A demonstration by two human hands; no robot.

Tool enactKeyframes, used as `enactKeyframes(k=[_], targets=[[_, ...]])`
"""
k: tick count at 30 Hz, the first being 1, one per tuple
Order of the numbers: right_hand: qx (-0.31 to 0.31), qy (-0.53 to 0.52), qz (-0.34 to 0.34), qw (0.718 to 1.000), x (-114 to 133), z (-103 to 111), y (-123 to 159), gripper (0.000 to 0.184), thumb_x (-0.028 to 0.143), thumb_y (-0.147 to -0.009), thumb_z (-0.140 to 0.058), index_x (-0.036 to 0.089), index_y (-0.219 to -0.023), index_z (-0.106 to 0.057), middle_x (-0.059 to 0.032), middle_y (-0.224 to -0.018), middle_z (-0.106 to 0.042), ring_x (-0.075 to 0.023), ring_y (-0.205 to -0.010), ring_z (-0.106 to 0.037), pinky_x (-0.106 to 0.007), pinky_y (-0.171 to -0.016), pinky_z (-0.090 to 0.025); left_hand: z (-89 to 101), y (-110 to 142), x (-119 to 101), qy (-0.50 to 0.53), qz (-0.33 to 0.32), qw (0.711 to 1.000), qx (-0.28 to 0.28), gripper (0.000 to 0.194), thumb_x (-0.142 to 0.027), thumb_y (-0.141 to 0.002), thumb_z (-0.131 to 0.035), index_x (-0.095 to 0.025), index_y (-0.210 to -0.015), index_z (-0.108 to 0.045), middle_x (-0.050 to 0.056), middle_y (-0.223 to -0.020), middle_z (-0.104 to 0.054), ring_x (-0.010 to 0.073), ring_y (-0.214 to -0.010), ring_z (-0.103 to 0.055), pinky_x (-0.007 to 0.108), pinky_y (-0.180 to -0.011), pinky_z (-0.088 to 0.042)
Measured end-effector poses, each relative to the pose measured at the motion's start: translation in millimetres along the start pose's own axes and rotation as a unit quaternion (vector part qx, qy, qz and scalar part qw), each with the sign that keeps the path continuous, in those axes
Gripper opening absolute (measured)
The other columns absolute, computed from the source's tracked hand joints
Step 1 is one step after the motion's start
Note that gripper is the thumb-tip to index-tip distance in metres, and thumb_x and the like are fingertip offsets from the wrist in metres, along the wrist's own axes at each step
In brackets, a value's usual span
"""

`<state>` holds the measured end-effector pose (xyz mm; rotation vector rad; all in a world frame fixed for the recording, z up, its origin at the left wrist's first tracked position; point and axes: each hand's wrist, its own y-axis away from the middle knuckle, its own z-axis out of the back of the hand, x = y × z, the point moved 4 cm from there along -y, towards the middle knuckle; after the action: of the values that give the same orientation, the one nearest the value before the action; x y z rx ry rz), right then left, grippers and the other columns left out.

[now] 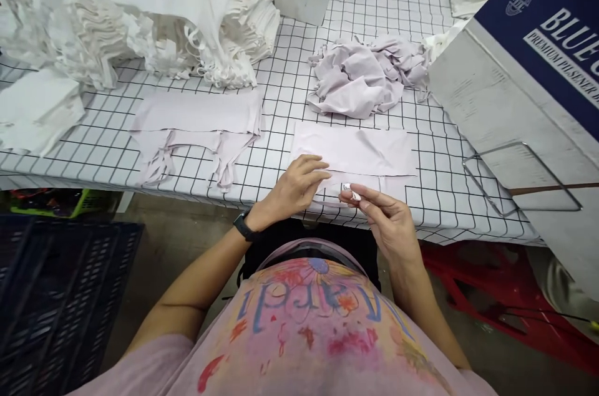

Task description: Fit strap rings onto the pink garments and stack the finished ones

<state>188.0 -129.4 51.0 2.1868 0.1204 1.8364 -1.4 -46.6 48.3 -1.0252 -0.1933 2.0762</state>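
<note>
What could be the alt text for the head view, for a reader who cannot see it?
A person's right hand pinches a small white item while the left hand touches pale fabric laid flat on a checked tablecloth. Crumpled fabric and a white cloth pile lie beyond.

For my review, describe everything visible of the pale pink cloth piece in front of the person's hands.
The pale pink cloth piece looks thin and smooth, with a wide, roughly rectangular panel, slightly creased toward the right. An edge runs across its lower side, and more of the same pale fabric shows below, partly hidden by the hands. It lies flat on the grid-patterned tablecloth, near its front edge. The left hand's fingers appear to rest on its lower left part.
</note>
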Motion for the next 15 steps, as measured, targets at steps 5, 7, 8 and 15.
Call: enactKeyframes(k=[5,7,8,15], targets=[[-0.006,-0.011,-0.005,1.0,-4.8,0.9,-3.6,0.025,0.032,-0.083,-0.082,0.025,-0.107,-0.082,-0.0057,-0.1,-0.082,-0.0244,-0.095,-0.079,-0.048,-0.102,-0.058,-3.0,0.9,-8.0,0.049,-0.002,0.999,-0.004,0.027,-0.004,-0.095,-0.055,-0.02,-0.11,-0.07,0.008,-0.116,-0.075,0.0221,-0.119,-0.063,0.045,-0.099,-0.058],[-0.01,0.003,-0.002,1.0,-6.1,0.2,-2.8,0.024,0.033,-0.083,-0.082,0.025,-0.106,-0.082,-0.0053,-0.098,-0.083,-0.0237,-0.093,-0.08,-0.047,-0.101,-0.059,-5.3,0.6,-10.8,0.042,-0.018,0.999,-0.005,0.027,-0.002,-0.094,-0.054,-0.019,-0.11,-0.069,0.008,-0.113,-0.076,0.0215,-0.114,-0.064,0.043,-0.095,-0.059],[-0.014,0.01,-0.001,1.0,-6.6,-0.2,-2.3,0.024,0.034,-0.083,-0.083,0.026,-0.105,-0.083,-0.0052,-0.096,-0.083,-0.0236,-0.092,-0.08,-0.047,-0.1,-0.06,-6.5,0.7,-11.8,0.038,-0.027,0.999,-0.007,0.027,-0.002,-0.094,-0.054,-0.018,-0.109,-0.069,0.008,-0.111,-0.076,0.0212,-0.111,-0.065,0.042,-0.094,-0.059],[-0.033,0.038,0.008,0.999,-9.4,-0.1,-7.1,0.018,0.038,-0.082,-0.084,0.025,-0.094,-0.085,-0.0025,-0.078,-0.08,-0.0194,-0.073,-0.076,-0.038,-0.082,-0.063,-10.0,2.6,-11.6,0.039,-0.034,0.999,-0.015,0.024,-0.005,-0.096,-0.054,-0.018,-0.108,-0.07,0.007,-0.105,-0.076,0.0211,-0.108,-0.065,0.04,-0.09,-0.059]])
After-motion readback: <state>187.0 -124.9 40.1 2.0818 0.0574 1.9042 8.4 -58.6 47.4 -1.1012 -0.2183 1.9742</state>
